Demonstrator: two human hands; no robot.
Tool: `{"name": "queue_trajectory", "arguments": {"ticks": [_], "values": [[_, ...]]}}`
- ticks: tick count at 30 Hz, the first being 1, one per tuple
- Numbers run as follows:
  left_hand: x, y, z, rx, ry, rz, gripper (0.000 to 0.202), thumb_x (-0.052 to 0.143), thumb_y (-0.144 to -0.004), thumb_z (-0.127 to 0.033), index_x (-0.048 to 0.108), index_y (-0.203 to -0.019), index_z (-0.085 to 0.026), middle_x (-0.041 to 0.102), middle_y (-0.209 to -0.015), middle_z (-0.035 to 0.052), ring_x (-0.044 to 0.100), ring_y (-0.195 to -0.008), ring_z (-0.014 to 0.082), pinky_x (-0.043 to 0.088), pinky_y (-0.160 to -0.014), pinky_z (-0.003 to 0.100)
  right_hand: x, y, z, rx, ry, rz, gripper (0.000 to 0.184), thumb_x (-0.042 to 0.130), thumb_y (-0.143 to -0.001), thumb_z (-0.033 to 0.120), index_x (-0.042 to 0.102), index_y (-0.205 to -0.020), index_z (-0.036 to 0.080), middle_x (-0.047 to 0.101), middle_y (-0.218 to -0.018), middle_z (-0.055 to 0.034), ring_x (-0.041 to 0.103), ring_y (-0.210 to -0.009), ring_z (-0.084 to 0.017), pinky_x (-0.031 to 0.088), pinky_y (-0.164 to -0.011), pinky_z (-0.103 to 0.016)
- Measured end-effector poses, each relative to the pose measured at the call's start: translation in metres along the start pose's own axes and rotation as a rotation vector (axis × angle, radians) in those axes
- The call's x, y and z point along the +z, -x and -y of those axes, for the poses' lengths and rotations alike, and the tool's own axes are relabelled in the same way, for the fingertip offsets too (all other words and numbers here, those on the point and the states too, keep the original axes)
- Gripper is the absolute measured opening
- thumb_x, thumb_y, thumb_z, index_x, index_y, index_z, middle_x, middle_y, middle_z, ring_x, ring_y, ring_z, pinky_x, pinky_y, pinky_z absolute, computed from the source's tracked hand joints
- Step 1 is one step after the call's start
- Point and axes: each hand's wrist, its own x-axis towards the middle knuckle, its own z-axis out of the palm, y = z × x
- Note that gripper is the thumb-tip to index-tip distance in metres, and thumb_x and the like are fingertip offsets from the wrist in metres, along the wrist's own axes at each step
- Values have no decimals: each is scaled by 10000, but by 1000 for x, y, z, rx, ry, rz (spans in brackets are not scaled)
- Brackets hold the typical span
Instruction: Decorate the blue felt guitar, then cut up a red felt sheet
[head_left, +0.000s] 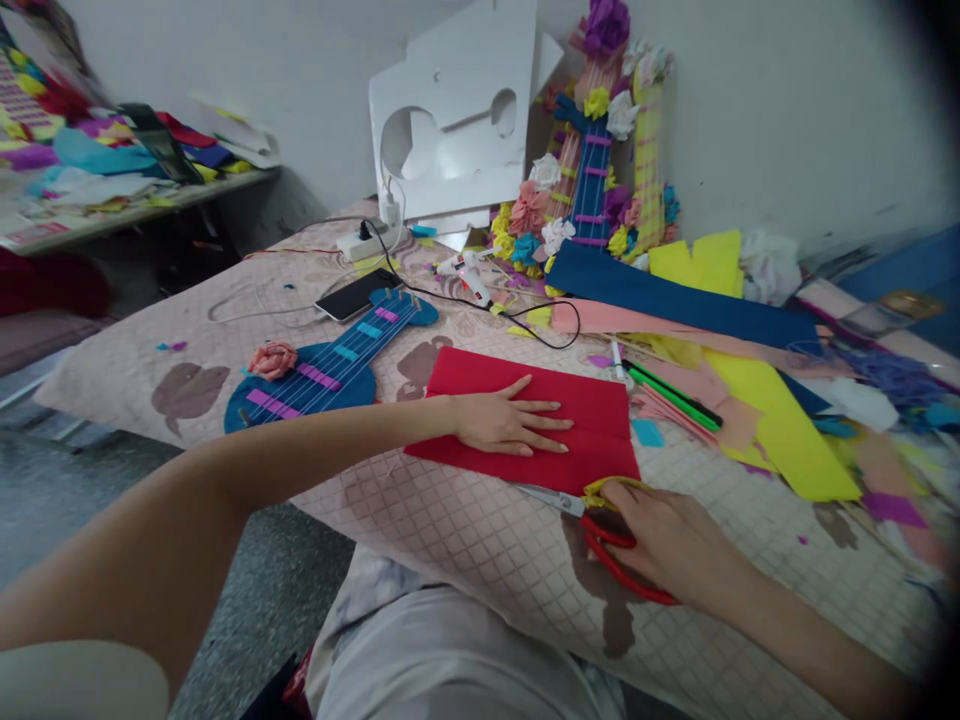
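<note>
My left hand (502, 422) lies flat with its fingers spread on a red sheet (592, 400), which looks like crepe paper or felt. Scissors with red handles (630, 570) are in my right hand (667, 530), whose fingers are wrapped round the grips. Their metal blades point left along the sheet's near edge; I cannot tell whether they touch it. A scrap of yellow (600, 490) shows by my right fingers. Left of the sheet lies a blue guitar-shaped craft (356, 350) with a pink paper rose (272, 360), purple and teal strips and pale strings.
A black phone (360, 294), a power strip (367, 243) and a glue gun (472, 278) with a black cord lie toward the back. Yellow sheets (787, 430), a long blue sheet (682, 295) and pens (671, 390) crowd the right. Flower-covered guitar crafts (592, 180) lean against the wall.
</note>
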Motion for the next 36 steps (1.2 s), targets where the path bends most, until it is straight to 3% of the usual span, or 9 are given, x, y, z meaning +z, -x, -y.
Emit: {"name": "queue_trajectory", "arguments": {"ticks": [8, 19, 25, 30, 36], "values": [[-1, 0, -1, -5, -12, 24, 475, 325, -956, -355, 335, -1430, -347, 261, -1540, -35, 144, -1450, 236, 45, -1165, 539, 2, 2, 3, 40, -12, -38, 349, 698, -712, 414, 501, -918, 213, 649, -849, -35, 635, -800, -234, 453, -677, -334], [-5, 0, -5, -50, -3, 89, 483, 304, -959, -360, 302, -1442, -346, 209, -1556, -48, 93, -1460, 218, 20, -1164, 535, 0, -11, 14, -3, 19, -56, 195, 591, -793, 320, 504, -931, 213, 657, -856, -39, 645, -807, -226, 443, -664, -317], [-1, 0, -1, 4, -44, 48, 481, 280, -966, -374, 318, -1443, -319, 227, -1553, -18, 116, -1455, 236, -3, -1159, 546, 2, -8, 12, -32, 33, -26, 225, 608, -794, 331, 499, -954, 216, 662, -866, -35, 652, -775, -220, 439, -623, -302], [-12, 4, -3, 14, -67, 30, 490, 264, -972, -364, 288, -1457, -301, 179, -1566, -12, 48, -1460, 232, -17, -1159, 539, 2, -7, 14, 2, 1, -81, 212, 611, -764, 319, 500, -915, 218, 653, -850, -42, 639, -809, -223, 448, -680, -318], [-19, 24, 1, 27, -62, -40, 481, 347, -954, -344, 330, -1435, -333, 277, -1537, -12, 95, -1454, 251, -1, -1150, 575, 5, -9, 17, -10, 5, -109, 157, 545, -798, 290, 510, -930, 212, 650, -825, -47, 634, -797, -228, 443, -671, -331]]}}
